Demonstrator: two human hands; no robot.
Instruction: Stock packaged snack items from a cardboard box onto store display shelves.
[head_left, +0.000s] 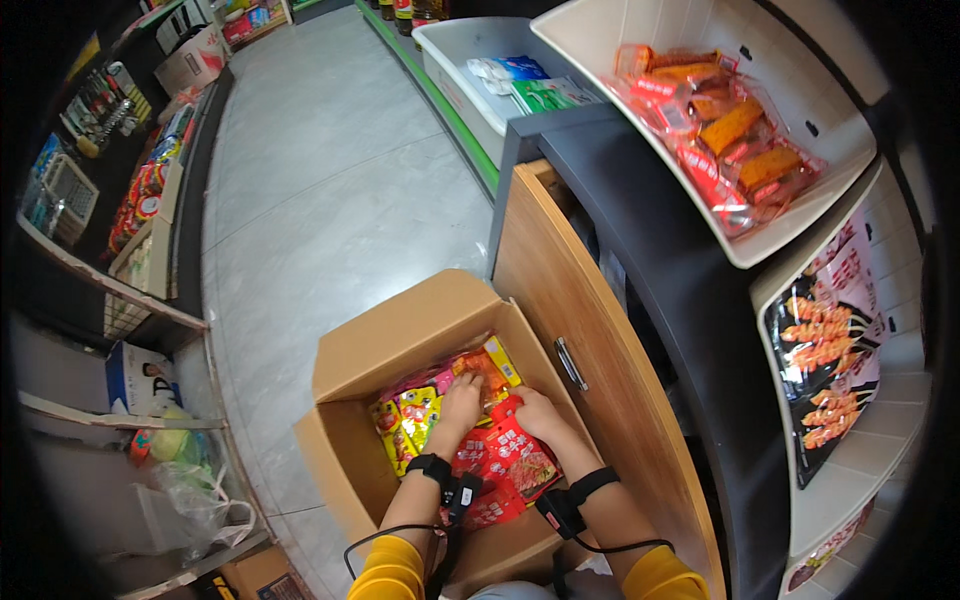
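An open cardboard box (409, 315) stands on the floor before me, with snack packets inside. My left hand (460, 405) reaches into its middle, fingers on the packets beside an orange see-through packet (486, 369); whether it grips one is unclear. With curled fingers, my right hand (534, 415) holds the upper edge of a red snack packet (501, 448). More red packets (491, 504) lie nearer to me, below my wrists. Yellow packets (418, 411) fill the left side of the box. Pink packets (442, 381) show partly behind my left hand.
A wooden cabinet door (581, 315) with a metal handle (571, 364) borders the box's right side. Above hang white bins, one with red-wrapped snacks (720, 135), another with skewer-picture packs (829, 345). A white tub (461, 82) sits on the green-edged shelf. Shelving (112, 420) lines the left.
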